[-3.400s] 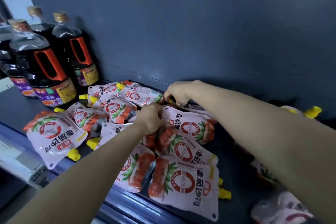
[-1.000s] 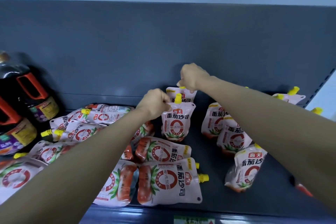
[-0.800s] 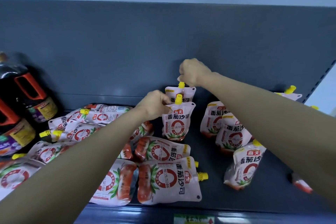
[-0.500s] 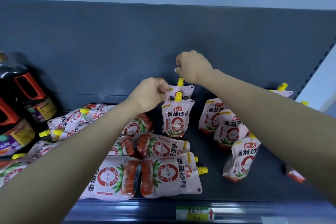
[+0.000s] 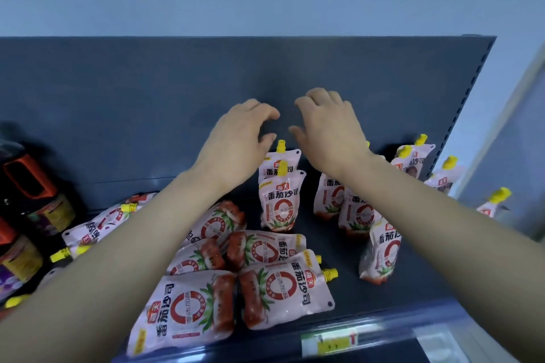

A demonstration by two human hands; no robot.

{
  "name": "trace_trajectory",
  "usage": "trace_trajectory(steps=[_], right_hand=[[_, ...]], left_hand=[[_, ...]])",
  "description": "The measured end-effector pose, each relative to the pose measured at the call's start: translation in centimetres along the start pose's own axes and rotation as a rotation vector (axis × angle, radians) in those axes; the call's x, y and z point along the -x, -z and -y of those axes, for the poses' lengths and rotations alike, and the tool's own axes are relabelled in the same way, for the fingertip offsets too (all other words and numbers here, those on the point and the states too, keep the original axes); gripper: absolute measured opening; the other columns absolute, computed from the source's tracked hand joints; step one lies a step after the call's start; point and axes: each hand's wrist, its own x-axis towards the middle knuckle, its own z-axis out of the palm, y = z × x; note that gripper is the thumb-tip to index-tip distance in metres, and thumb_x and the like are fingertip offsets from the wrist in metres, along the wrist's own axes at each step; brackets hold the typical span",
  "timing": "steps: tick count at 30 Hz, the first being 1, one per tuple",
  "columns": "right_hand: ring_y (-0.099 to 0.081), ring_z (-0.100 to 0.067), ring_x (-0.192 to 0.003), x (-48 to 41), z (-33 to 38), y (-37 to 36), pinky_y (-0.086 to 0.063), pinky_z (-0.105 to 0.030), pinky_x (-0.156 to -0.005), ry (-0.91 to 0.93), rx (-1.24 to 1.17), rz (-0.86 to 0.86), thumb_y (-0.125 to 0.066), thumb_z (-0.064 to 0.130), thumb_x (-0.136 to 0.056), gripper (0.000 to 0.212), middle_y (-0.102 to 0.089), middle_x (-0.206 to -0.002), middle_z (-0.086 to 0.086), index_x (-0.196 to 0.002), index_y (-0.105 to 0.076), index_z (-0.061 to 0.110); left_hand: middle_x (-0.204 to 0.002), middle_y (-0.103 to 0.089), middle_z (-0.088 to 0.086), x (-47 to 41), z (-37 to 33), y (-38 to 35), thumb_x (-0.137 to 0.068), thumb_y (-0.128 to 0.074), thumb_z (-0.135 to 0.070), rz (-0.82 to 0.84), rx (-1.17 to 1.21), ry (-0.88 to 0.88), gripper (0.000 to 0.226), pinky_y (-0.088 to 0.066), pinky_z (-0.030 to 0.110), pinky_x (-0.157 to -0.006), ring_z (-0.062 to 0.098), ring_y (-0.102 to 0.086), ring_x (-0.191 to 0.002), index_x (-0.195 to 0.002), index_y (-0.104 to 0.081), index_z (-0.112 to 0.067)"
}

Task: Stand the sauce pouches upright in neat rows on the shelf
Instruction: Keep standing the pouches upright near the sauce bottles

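Note:
Two white-and-red sauce pouches with yellow caps stand upright one behind the other at mid-shelf: the front pouch [image 5: 280,203] and the back pouch [image 5: 280,158]. My left hand [image 5: 239,138] hovers just above and left of their caps, fingers curled apart, holding nothing. My right hand [image 5: 327,130] hovers above and right of them, also empty. Further upright pouches [image 5: 380,247] stand in a row to the right, partly hidden by my right forearm. Several pouches lie flat at the front left, among them a large one [image 5: 188,309] and another [image 5: 286,289].
Dark soy sauce bottles [image 5: 32,194] with orange handles stand at the far left. The grey back panel [image 5: 147,97] rises behind the dark shelf [image 5: 413,280]. A price label [image 5: 333,343] sits on the front rail. More upright pouches [image 5: 413,159] stand at the far right.
Both hands have let go of the two upright pouches' caps and lifted above them with fingers spread. The pouches stay standing. The view has tilted up a little.

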Motion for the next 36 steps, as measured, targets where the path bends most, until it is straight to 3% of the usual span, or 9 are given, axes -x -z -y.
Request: trace_trajectory(steps=[15, 18, 22, 24, 26, 29, 31, 33, 36], right_hand=[[-0.049, -0.031, -0.117, 8.9, -0.7, 0.7, -0.040, -0.039, -0.092, 0.086, -0.096, 0.084, -0.050, 0.022, -0.093, 0.036, -0.055, -0.127, -0.011, -0.126, -0.052, 0.008], [-0.055, -0.032, -0.109, 10.6, -0.5, -0.8, -0.044, -0.038, -0.085, 0.074, -0.137, 0.192, -0.052, 0.023, -0.091, 0.034, -0.061, -0.117, -0.014, -0.121, -0.055, 0.006], [-0.060, -0.029, -0.087, 12.6, -0.6, -4.0, -0.041, -0.029, -0.062, -0.068, -0.255, 0.498, -0.056, 0.025, -0.090, 0.018, -0.062, -0.092, -0.010, -0.092, -0.057, 0.007], [-0.051, -0.020, -0.067, 13.1, -0.8, -6.0, -0.031, -0.026, -0.049, -0.149, -0.289, 0.659, -0.058, 0.026, -0.089, 0.030, -0.050, -0.070, -0.001, -0.067, -0.043, 0.012], [-0.041, -0.013, -0.056, 13.4, -0.8, -7.7, -0.026, -0.024, -0.045, -0.230, -0.306, 0.798, -0.061, 0.029, -0.088, 0.039, -0.041, -0.063, 0.002, -0.061, -0.036, 0.015], [-0.050, -0.016, -0.071, 13.8, -0.4, -9.5, -0.036, -0.023, -0.056, -0.339, -0.311, 0.956, -0.067, 0.032, -0.085, 0.028, -0.051, -0.075, 0.001, -0.084, -0.054, 0.008], [-0.055, -0.022, -0.090, 14.1, -0.2, -10.4, -0.040, -0.027, -0.069, -0.392, -0.291, 1.005, -0.068, 0.034, -0.085, 0.042, -0.059, -0.097, -0.005, -0.114, -0.056, 0.006], [-0.058, -0.025, -0.101, 14.2, 0.0, -11.2, -0.041, -0.030, -0.075, -0.428, -0.265, 0.994, -0.069, 0.036, -0.083, 0.051, -0.061, -0.112, -0.008, -0.121, -0.054, 0.006], [-0.056, -0.027, -0.106, 13.9, 0.1, -12.1, -0.047, -0.033, -0.086, -0.490, -0.250, 0.994, -0.074, 0.038, -0.077, 0.059, -0.059, -0.116, -0.010, -0.122, -0.052, 0.007]], left_hand=[[-0.116, -0.058, 0.009, 7.3, -6.4, 0.3, -0.086, -0.056, -0.011, 0.004, -0.162, -0.005, 0.031, -0.040, 0.041, -0.093, 0.029, -0.051, -0.107, -0.117, -0.057, -0.010], [-0.114, -0.059, 0.011, 8.8, -6.4, -0.4, -0.086, -0.056, -0.011, 0.079, -0.177, 0.031, 0.031, -0.041, 0.045, -0.092, 0.031, -0.051, -0.105, -0.117, -0.057, -0.010], [-0.115, -0.059, 0.011, 10.0, -4.9, -2.0, -0.085, -0.057, -0.011, 0.211, -0.179, 0.092, 0.031, -0.043, 0.045, -0.093, 0.032, -0.052, -0.106, -0.117, -0.057, -0.010], [-0.116, -0.060, 0.011, 10.4, -3.9, -3.0, -0.085, -0.057, -0.012, 0.275, -0.175, 0.107, 0.030, -0.043, 0.044, -0.093, 0.032, -0.053, -0.107, -0.115, -0.058, -0.009], [-0.117, -0.059, 0.010, 10.6, -2.6, -4.1, -0.085, -0.059, -0.013, 0.347, -0.165, 0.121, 0.031, -0.044, 0.043, -0.094, 0.030, -0.053, -0.108, -0.115, -0.058, -0.009], [-0.115, -0.058, 0.010, 10.9, -0.4, -5.6, -0.083, -0.061, -0.016, 0.455, -0.146, 0.127, 0.032, -0.046, 0.038, -0.089, 0.028, -0.055, -0.103, -0.115, -0.059, -0.011], [-0.116, -0.057, 0.009, 10.7, 1.0, -6.7, -0.083, -0.061, -0.016, 0.523, -0.139, 0.119, 0.033, -0.043, 0.033, -0.086, 0.026, -0.055, -0.103, -0.116, -0.058, -0.012], [-0.122, -0.055, 0.008, 10.3, 2.2, -7.8, -0.084, -0.060, -0.016, 0.602, -0.121, 0.116, 0.036, -0.042, 0.032, -0.087, 0.025, -0.055, -0.107, -0.120, -0.056, -0.012], [-0.127, -0.052, 0.008, 9.5, 3.6, -9.7, -0.085, -0.060, -0.019, 0.729, -0.097, 0.106, 0.040, -0.044, 0.033, -0.091, 0.024, -0.054, -0.110, -0.124, -0.052, -0.013]])
